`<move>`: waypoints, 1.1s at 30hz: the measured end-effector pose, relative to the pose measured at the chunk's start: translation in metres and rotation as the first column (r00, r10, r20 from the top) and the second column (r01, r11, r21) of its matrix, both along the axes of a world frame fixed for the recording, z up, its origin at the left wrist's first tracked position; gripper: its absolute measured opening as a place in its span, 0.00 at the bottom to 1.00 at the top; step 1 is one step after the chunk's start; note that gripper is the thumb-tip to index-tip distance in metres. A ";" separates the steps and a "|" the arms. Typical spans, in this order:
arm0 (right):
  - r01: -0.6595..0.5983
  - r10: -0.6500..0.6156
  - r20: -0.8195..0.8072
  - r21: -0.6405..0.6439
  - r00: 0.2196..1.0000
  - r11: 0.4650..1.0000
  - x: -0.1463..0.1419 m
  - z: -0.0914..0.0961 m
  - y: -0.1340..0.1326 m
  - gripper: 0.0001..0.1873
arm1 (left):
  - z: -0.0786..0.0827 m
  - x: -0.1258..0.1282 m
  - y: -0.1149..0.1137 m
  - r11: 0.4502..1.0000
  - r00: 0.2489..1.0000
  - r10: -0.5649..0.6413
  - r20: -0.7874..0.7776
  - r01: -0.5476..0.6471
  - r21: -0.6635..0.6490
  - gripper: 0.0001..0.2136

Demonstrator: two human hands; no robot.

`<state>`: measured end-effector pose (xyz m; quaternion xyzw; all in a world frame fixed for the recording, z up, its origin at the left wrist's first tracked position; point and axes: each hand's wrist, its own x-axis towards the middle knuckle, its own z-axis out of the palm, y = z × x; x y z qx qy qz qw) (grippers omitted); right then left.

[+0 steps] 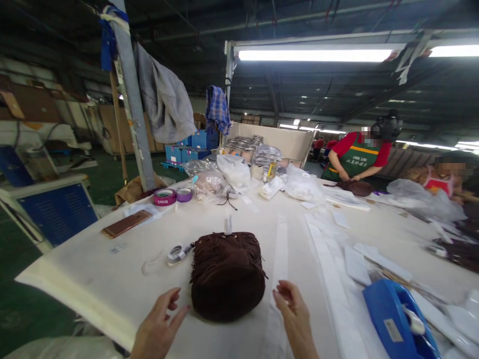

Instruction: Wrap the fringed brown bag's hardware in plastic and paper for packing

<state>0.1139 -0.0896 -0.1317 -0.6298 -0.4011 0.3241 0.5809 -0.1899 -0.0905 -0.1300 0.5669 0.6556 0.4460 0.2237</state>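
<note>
A dark brown fringed suede bag (226, 273) lies on the white table (93, 279) just in front of me. My left hand (160, 326) hovers at its lower left, fingers apart and slightly curled, holding nothing. My right hand (295, 311) is at the bag's lower right over a long white paper strip (280, 259), fingers loosely bent and empty. Neither hand touches the bag. A small white tag (228, 225) sticks up at the bag's far edge. A metal clip (178, 253) lies by the bag's upper left.
A phone (126, 223) lies at the left, with two tape rolls (172, 196) behind it. Plastic bags (232, 174) pile up at the far side. A blue tray (396, 319) sits at the right among white paper pieces. A person in a green apron (355, 159) works across the table.
</note>
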 end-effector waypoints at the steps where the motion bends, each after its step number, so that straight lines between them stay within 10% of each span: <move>1: -0.099 0.099 0.003 0.002 0.995 0.995 -0.008 0.000 -0.001 0.25 | -0.004 0.015 0.000 0.999 0.996 -0.033 0.083 0.035 -0.020 0.23; 11: -0.526 0.539 -0.269 0.124 0.798 0.841 -0.015 0.035 0.028 0.18 | 0.004 0.036 0.041 0.966 0.907 -0.098 0.409 0.185 -0.180 0.20; 21: -0.380 0.375 -0.258 0.033 0.890 0.924 -0.016 0.028 0.045 0.16 | 0.016 0.034 0.052 0.979 0.942 -0.118 0.315 0.164 -0.125 0.15; 33: -0.220 0.218 0.042 0.037 0.975 0.975 -0.029 0.006 0.038 0.11 | -0.009 0.029 0.046 0.995 0.994 -0.100 0.036 0.101 -0.022 0.13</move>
